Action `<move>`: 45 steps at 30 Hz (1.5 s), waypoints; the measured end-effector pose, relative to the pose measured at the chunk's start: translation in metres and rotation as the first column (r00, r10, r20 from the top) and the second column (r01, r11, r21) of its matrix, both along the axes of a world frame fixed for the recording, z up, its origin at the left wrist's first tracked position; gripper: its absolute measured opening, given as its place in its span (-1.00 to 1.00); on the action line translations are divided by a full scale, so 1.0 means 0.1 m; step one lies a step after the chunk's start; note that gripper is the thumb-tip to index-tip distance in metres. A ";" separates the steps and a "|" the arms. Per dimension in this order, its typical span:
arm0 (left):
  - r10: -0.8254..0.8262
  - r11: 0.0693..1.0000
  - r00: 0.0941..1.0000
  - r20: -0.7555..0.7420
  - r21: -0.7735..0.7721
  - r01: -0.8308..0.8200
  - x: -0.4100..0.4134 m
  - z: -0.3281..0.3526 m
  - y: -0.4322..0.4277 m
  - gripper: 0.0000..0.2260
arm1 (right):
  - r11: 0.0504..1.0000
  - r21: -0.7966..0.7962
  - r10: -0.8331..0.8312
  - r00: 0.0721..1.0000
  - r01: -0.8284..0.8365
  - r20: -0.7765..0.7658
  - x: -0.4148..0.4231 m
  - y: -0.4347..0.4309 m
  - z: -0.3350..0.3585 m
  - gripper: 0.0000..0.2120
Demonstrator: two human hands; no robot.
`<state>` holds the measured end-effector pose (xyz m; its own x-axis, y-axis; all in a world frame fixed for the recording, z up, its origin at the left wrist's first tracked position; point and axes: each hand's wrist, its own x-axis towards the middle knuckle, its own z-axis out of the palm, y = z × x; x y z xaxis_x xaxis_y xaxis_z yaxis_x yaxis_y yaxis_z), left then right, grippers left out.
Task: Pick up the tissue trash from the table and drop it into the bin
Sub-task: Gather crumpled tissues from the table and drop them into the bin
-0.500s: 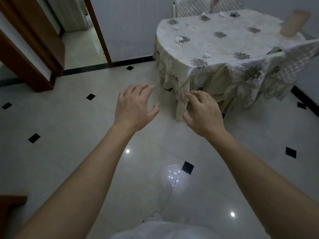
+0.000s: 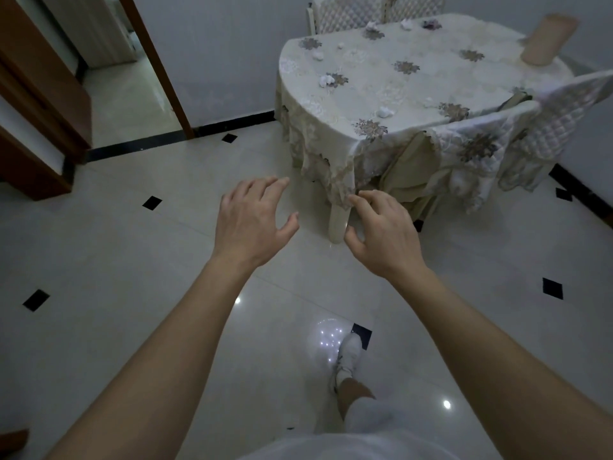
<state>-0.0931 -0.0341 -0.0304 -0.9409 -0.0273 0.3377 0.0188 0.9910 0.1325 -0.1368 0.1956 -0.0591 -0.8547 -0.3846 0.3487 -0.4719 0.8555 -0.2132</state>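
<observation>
Approach to the table, seen from within the room. The person's left hand (image 2: 252, 220) and right hand (image 2: 381, 230) are held out above the glossy pale tiled floor (image 2: 132, 260), short of the round table under a cream lace tablecloth with brown flower motifs (image 2: 431, 88). Each grip is spread and loose, fingers apart, holding nothing. The task's things, small crumpled white tissue wads, lie on the table top: the nearest wad (image 2: 384, 111) close to the front edge, a second wad (image 2: 325, 80) towards the left edge, and further wads (image 2: 371, 25) at the far side. No bin is in view, so the drop point must first be found; a handful carried while searching could shed a wad. The wads are pale on a pale, patterned cloth in dim light, so one may be overlooked or mistaken for a motif. A pinch that closes too deep is likely to catch the lace and drag the cloth, which could topple the blurred tan upright object (image 2: 547, 38) at the far right. The white quilted chair (image 2: 564, 104) pushed against the near right side probably obstructs that approach, and the far wads call for a long lean. The polished floor under the white shoe (image 2: 348, 351) looks slippery for such a stretch.
</observation>
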 end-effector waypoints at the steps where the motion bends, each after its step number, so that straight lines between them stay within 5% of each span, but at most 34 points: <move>1: 0.003 1.000 1.000 0.006 0.003 -0.003 -0.12 -0.02 0.00 -0.46 | 1.000 -0.007 0.004 1.000 -0.004 0.002 -0.12 -0.01 -0.02 -0.54; 16: 0.046 0.998 0.997 0.062 0.027 -0.048 -2.57 -0.02 0.40 -0.48 | 0.999 -0.044 0.008 1.000 -0.007 0.004 -2.70 0.26 0.01 -0.55; 28: 0.034 0.994 0.997 0.075 0.103 -0.041 -3.85 -0.22 0.45 -0.48 | 0.996 -0.090 -0.001 0.999 0.005 0.038 -3.90 0.28 -0.14 -0.54; 45: -0.170 0.955 0.968 0.185 0.273 0.116 -6.35 -0.75 -0.29 -0.54 | 0.953 0.048 -0.302 0.922 0.299 0.242 -5.92 -0.05 -0.61 -0.54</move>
<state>-0.7285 -0.0627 -0.1056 -0.9892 0.0522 0.1370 0.1034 0.9109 0.3994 -0.7287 0.1905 -0.1205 -0.9887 -0.0986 0.1129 -0.1269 0.9515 -0.2801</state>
